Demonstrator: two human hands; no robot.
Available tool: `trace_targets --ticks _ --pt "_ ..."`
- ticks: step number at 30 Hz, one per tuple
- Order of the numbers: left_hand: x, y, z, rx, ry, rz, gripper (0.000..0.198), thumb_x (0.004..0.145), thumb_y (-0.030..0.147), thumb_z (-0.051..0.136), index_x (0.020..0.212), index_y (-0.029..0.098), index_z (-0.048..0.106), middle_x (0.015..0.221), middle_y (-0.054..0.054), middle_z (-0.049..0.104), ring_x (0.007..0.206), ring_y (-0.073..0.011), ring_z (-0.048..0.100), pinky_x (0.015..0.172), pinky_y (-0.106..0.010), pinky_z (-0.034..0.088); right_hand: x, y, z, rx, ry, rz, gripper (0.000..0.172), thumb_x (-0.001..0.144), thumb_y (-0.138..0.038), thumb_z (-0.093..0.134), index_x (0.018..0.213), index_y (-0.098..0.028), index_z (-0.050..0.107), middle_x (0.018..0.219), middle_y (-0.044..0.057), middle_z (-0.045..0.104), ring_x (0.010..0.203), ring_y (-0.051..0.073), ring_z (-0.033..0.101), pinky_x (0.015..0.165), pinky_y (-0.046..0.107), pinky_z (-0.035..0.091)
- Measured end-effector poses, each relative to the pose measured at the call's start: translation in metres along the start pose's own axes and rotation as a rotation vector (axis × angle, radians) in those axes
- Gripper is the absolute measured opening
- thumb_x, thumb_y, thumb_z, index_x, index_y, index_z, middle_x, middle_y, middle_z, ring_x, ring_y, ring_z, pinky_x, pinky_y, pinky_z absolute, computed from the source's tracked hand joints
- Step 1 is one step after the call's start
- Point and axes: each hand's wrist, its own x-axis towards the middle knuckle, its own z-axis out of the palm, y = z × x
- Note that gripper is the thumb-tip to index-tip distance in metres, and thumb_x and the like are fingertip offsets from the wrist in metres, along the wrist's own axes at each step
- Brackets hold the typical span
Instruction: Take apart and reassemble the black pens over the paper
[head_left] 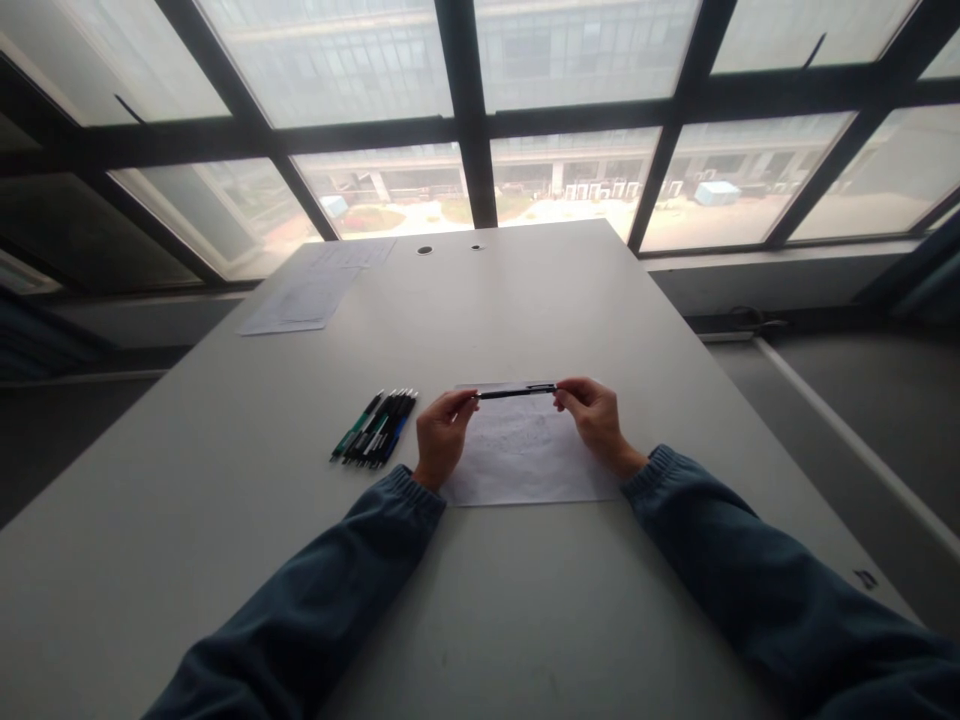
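White papers [296, 300] lie on the table [210, 480], well beyond and left of the marked sheet [521, 475]. Black, green and blue pens [377, 430] are bunched just left of that sheet. Over the sheet's left edge, the left hand [441, 435] pinches one end of a black pen [514, 392], which spans the sheet's far part; over the sheet's right side, the right hand [598, 418] pinches the pen's clip end.
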Motion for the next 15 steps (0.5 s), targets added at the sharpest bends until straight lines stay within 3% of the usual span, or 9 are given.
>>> trace_targets --ticks 15 --pt "-0.0004 -0.002 -0.0008 -0.018 0.005 -0.026 0.023 0.083 0.037 0.077 0.096 0.019 0.077 0.084 -0.005 0.077 0.076 -0.018 0.073 0.076 -0.031 0.06 -0.0003 -0.0007 0.0002 -0.01 0.008 -0.014 0.022 0.075 -0.035 0.08 0.086 -0.017 0.073 0.069 0.001 0.07 0.06 0.014 0.065 0.06 0.029 0.055"
